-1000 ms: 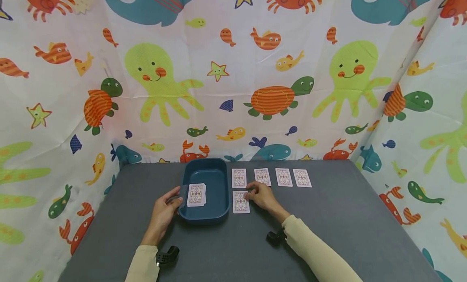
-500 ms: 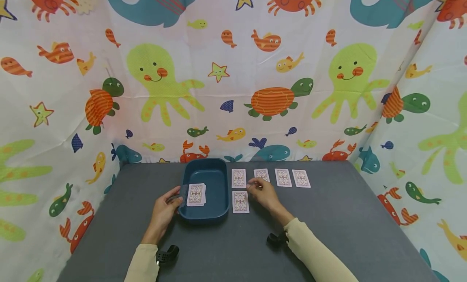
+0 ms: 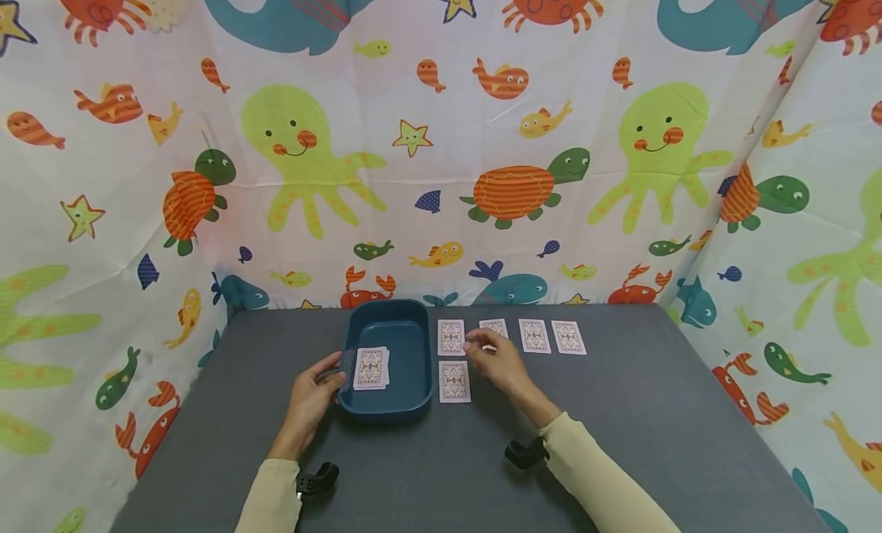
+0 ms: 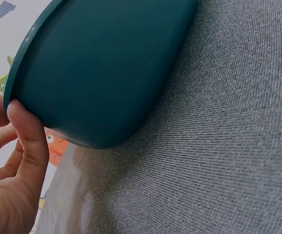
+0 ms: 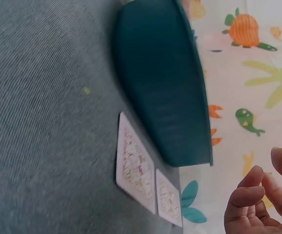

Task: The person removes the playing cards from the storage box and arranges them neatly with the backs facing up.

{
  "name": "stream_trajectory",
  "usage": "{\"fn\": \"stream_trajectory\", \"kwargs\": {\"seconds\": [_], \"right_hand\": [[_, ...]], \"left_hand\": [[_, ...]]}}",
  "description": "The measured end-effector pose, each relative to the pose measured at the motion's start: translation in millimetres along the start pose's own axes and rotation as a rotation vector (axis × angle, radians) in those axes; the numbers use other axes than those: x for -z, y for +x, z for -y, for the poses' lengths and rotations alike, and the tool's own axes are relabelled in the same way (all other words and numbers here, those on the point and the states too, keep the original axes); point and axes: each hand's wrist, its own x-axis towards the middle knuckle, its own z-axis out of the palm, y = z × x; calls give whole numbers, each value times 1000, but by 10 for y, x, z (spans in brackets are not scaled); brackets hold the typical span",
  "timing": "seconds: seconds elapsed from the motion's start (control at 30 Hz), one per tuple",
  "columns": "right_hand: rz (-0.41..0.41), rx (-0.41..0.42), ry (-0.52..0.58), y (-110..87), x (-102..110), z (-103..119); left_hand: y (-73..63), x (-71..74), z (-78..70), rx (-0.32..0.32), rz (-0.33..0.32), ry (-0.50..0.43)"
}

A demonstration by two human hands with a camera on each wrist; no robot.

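Card nearest you (image 3: 455, 382) is lying just right of the tray (image 3: 386, 418), long axis pointing away. Your right hand (image 3: 501, 364), the closer, is hovering farther right of the tray, fingers (image 5: 245, 197) loosely curled, gripping nothing; your left hand (image 3: 308, 399) is pinching the tray's left rim.

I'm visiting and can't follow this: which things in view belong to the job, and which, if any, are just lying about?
Seemingly in the job:
Blue tray, held by the left grip
Card pile inside the tray
Five cards on the table, near the right grip

Apparently not in it:
Sea-creature cloth, a backdrop
Black wrist straps, worn, not lying about
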Motion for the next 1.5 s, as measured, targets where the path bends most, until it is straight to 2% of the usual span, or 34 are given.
{"fn": "stream_trajectory", "kwargs": {"seconds": [0.5,0.93,1.23,1.5], "right_hand": [[44,47,78,-26,-34,152],[65,68,85,-36,-104,275],[113,126,139,-29,-269,438],[146,136,123,4,-452,569]], "left_hand": [[0,-24,11,-10,-18,-31],[4,-40,5,-5,-29,-42],[-5,19,20,13,-18,-69],[-12,47,49,-1,-18,-92]]}}
